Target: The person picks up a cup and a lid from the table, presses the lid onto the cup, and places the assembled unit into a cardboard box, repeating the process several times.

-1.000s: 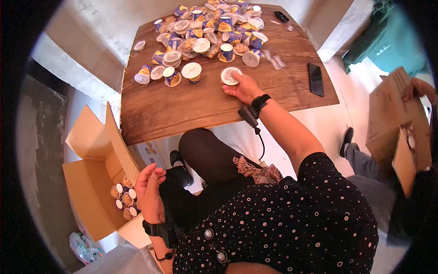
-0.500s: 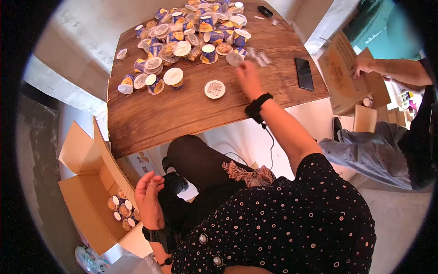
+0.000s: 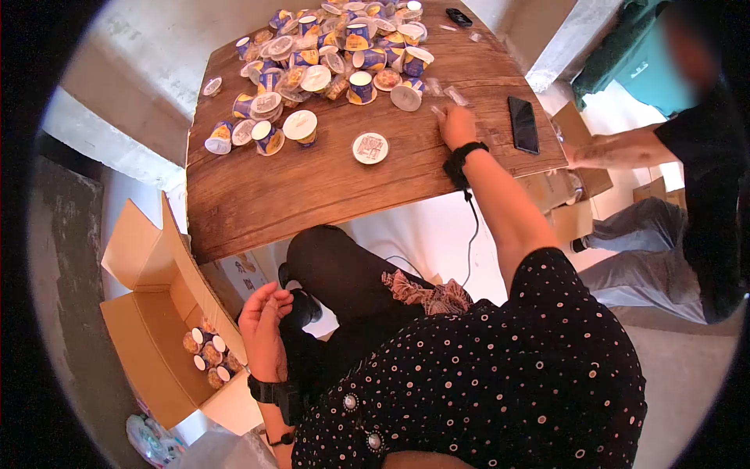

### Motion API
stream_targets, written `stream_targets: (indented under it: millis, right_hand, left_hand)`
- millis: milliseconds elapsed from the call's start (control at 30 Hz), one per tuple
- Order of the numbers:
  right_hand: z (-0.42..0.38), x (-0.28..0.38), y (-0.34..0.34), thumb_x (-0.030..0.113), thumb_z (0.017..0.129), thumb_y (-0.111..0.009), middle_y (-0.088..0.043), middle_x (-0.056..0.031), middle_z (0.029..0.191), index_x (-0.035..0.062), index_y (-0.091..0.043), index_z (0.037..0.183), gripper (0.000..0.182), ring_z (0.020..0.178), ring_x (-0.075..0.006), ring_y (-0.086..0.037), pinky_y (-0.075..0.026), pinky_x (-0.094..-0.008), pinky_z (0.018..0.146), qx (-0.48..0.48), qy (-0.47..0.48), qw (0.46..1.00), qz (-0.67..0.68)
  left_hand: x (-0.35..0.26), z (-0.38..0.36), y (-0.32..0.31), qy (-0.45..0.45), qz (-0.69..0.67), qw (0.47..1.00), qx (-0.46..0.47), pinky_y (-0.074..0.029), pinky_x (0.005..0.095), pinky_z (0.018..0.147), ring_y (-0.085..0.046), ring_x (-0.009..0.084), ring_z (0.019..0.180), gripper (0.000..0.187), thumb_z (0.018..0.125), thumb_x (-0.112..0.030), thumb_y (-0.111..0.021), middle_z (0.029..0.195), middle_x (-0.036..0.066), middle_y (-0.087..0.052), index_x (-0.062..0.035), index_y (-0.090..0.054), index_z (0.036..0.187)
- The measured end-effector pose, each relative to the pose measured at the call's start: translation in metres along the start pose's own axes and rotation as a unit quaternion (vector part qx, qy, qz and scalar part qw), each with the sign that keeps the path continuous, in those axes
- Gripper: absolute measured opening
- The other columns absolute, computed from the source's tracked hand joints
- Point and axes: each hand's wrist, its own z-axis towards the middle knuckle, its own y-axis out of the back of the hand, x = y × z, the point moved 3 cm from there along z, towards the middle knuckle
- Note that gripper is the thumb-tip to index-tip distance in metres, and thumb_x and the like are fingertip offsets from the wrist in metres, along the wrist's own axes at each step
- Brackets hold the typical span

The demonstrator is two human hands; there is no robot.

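My right hand (image 3: pixel 458 128) is low over the table, its fingers closed at a small clear plastic piece (image 3: pixel 438 113). Two more clear plastic pieces (image 3: pixel 458 95) lie just beyond the fingertips. To the hand's left are a clear-lidded cup (image 3: pixel 406 98) and, nearer me, a round white lid with printing (image 3: pixel 370 148). My left hand (image 3: pixel 264 328) hangs beside my knee, near the open carton (image 3: pixel 148 352); its fingers are loosely bent and nothing shows in them. Several blue-and-yellow cups (image 3: pixel 212 353) lie inside the carton.
A large heap of blue-and-yellow cups (image 3: pixel 359 37) covers the far part of the wooden table (image 3: pixel 297 187). A black phone (image 3: pixel 523 125) lies near the right edge, and a small black object (image 3: pixel 458 17) at the far edge. At right, another person (image 3: pixel 625 148) reaches toward a carton (image 3: pixel 570 223).
My right hand has moved right, away from the clear-lidded cup to the small clear plastic pieces. My left hand has shifted slightly. The other person has leaned in and lowered the carton.
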Motion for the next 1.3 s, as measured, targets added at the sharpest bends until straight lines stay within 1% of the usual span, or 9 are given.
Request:
stream_targets:
  millis: [100, 167, 300, 500, 700, 833, 900, 1000, 1300]
  right_hand:
    - [-0.037, 0.02, -0.004, 0.016, 0.081, -0.064, -0.064, -0.0138, 0.083, -0.0001, -0.06, 0.093, 0.02, 0.073, -0.0275, -0.064, -0.053, -0.0362, 0.062, -0.032, 0.034, 0.969, 0.244]
    - [-0.065, 0.06, 0.012, 0.013, 0.081, -0.064, -0.063, -0.0086, 0.079, 0.0002, -0.062, 0.088, 0.015, 0.063, -0.0169, -0.06, -0.05, -0.03, 0.053, 0.144, -0.095, 0.82, 0.546]
    - [-0.069, 0.099, 0.012, 0.014, 0.082, -0.066, -0.061, -0.0048, 0.077, 0.0003, -0.063, 0.087, 0.015, 0.058, -0.012, -0.056, -0.047, -0.0266, 0.049, 0.226, -0.068, 0.777, 0.584]
    - [-0.058, 0.112, 0.0, 0.019, 0.074, -0.072, -0.064, -0.014, 0.079, -0.0007, -0.063, 0.086, 0.025, 0.066, -0.0209, -0.06, -0.048, -0.0331, 0.059, 0.106, 0.062, 0.912, 0.392]
    - [-0.059, 0.108, 0.002, 0.021, 0.072, -0.074, -0.063, -0.0171, 0.081, -0.0007, -0.059, 0.086, 0.03, 0.079, -0.0276, -0.061, -0.048, -0.036, 0.069, 0.009, 0.063, 0.948, 0.312]
    - [-0.06, 0.107, -0.002, 0.02, 0.073, -0.074, -0.061, -0.0143, 0.075, -0.0023, -0.057, 0.087, 0.031, 0.068, -0.0246, -0.06, -0.048, -0.0358, 0.062, 0.011, 0.057, 0.943, 0.326]
    - [-0.058, 0.108, -0.013, 0.015, 0.074, -0.073, -0.058, -0.0099, 0.07, -0.0013, -0.055, 0.083, 0.026, 0.056, -0.019, -0.057, -0.047, -0.0335, 0.049, 0.178, -0.062, 0.868, 0.46]
    - [-0.062, 0.109, -0.012, 0.011, 0.076, -0.072, -0.055, -0.0061, 0.066, 0.0006, -0.053, 0.082, 0.022, 0.049, -0.0135, -0.053, -0.046, -0.0281, 0.041, 0.238, -0.107, 0.807, 0.529]
    - [-0.095, 0.145, 0.018, 0.013, 0.08, -0.07, -0.057, -0.0057, 0.065, -0.0005, -0.052, 0.085, 0.023, 0.049, -0.012, -0.054, -0.048, -0.0245, 0.042, 0.325, -0.052, 0.763, 0.556]
  left_hand:
    - [0.004, 0.0, 0.004, 0.006, -0.003, 1.0, -0.004, -0.048, 0.0268, 0.078, -0.06, 0.0161, 0.088, 0.023, 0.09, -0.01, -0.054, 0.094, 0.009, -0.062, 0.0008, -0.055, 0.11]
    - [0.008, 0.001, 0.005, 0.008, -0.008, 1.0, 0.003, -0.048, 0.0269, 0.078, -0.06, 0.0163, 0.088, 0.023, 0.09, -0.01, -0.054, 0.094, 0.009, -0.062, 0.0011, -0.055, 0.11]
    - [0.007, -0.002, 0.002, 0.001, -0.016, 1.0, 0.013, -0.049, 0.0269, 0.078, -0.06, 0.0165, 0.088, 0.024, 0.089, -0.009, -0.053, 0.095, 0.009, -0.062, 0.0014, -0.055, 0.111]
    - [0.008, -0.009, 0.008, -0.002, -0.007, 1.0, 0.002, -0.048, 0.0272, 0.079, -0.06, 0.0168, 0.088, 0.024, 0.09, -0.009, -0.052, 0.096, 0.009, -0.062, 0.0012, -0.054, 0.112]
    - [0.01, -0.005, 0.007, 0.001, -0.009, 1.0, 0.015, -0.048, 0.027, 0.078, -0.06, 0.0166, 0.088, 0.024, 0.09, -0.011, -0.052, 0.096, 0.009, -0.061, 0.0004, -0.054, 0.112]
    - [0.008, -0.003, 0.002, 0.005, -0.017, 1.0, 0.01, -0.048, 0.0255, 0.077, -0.06, 0.0145, 0.086, 0.023, 0.09, -0.009, -0.052, 0.094, 0.008, -0.063, 0.0021, -0.056, 0.111]
    - [0.007, -0.003, 0.001, 0.014, -0.004, 1.0, 0.001, -0.048, 0.0254, 0.078, -0.06, 0.0146, 0.087, 0.023, 0.091, -0.009, -0.052, 0.095, 0.009, -0.063, 0.0023, -0.056, 0.111]
    - [0.006, -0.002, 0.0, 0.011, -0.016, 1.0, 0.011, -0.048, 0.0255, 0.078, -0.06, 0.0146, 0.087, 0.024, 0.091, -0.01, -0.051, 0.095, 0.009, -0.062, 0.0024, -0.055, 0.111]
    - [-0.009, 0.039, -0.039, 0.021, 0.006, 0.998, 0.063, -0.052, 0.0303, 0.078, -0.059, 0.0194, 0.094, 0.03, 0.091, -0.013, -0.054, 0.102, 0.012, -0.059, 0.0029, -0.05, 0.116]
